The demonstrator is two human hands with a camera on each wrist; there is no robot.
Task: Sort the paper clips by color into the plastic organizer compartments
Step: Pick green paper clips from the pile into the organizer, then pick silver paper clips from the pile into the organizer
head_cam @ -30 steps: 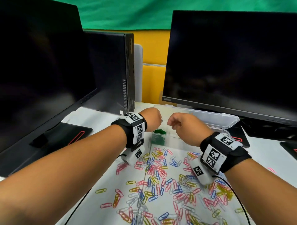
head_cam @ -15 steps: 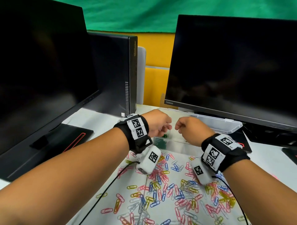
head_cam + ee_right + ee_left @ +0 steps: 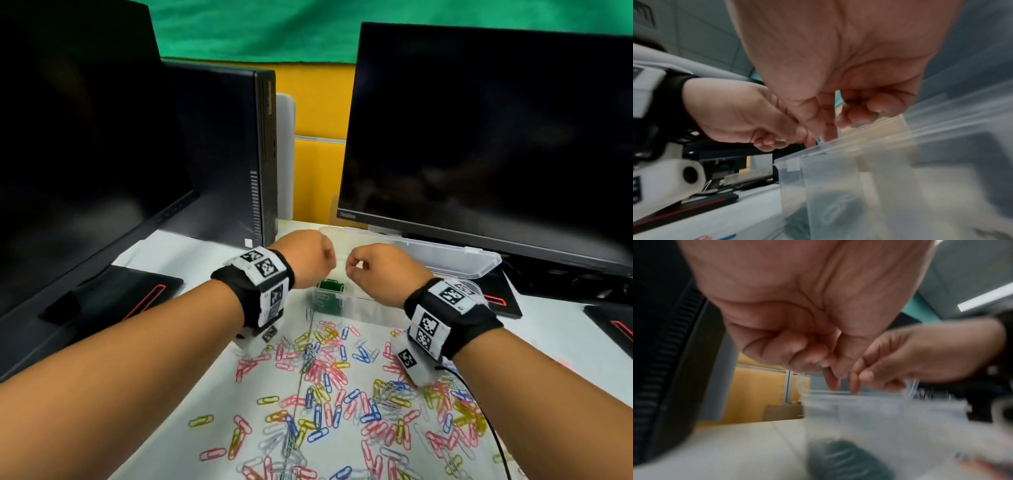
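Loose paper clips (image 3: pixel 325 370) in pink, blue, yellow and white lie scattered on the white table. Behind them stands the clear plastic organizer (image 3: pixel 363 305), lid open. Green clips (image 3: pixel 329 286) fill its leftmost compartment and show as a dark green blur (image 3: pixel 844 459) through the wall. Both hands hover close together above that end of the box. My right hand (image 3: pixel 352 267) has curled fingers, and in the right wrist view its thumb and forefinger (image 3: pixel 824 133) pinch a small pale clip (image 3: pixel 819 140) just above the organizer rim (image 3: pixel 838 152). My left hand (image 3: pixel 330 260) is curled into a fist; nothing shows in its fingers (image 3: pixel 830 379).
A black monitor (image 3: pixel 85 154) stands at the left and another (image 3: pixel 479 137) at the right, right behind the organizer. A black computer tower (image 3: pixel 233 154) sits between them. Black stand bases with red stripes (image 3: pixel 137 301) flank the box. A cable (image 3: pixel 493 428) trails from my right wrist.
Half a second ago the two hands' fingertips almost touched over the box; now they are slightly further apart. The left wrist has rolled back to how it was a second ago.
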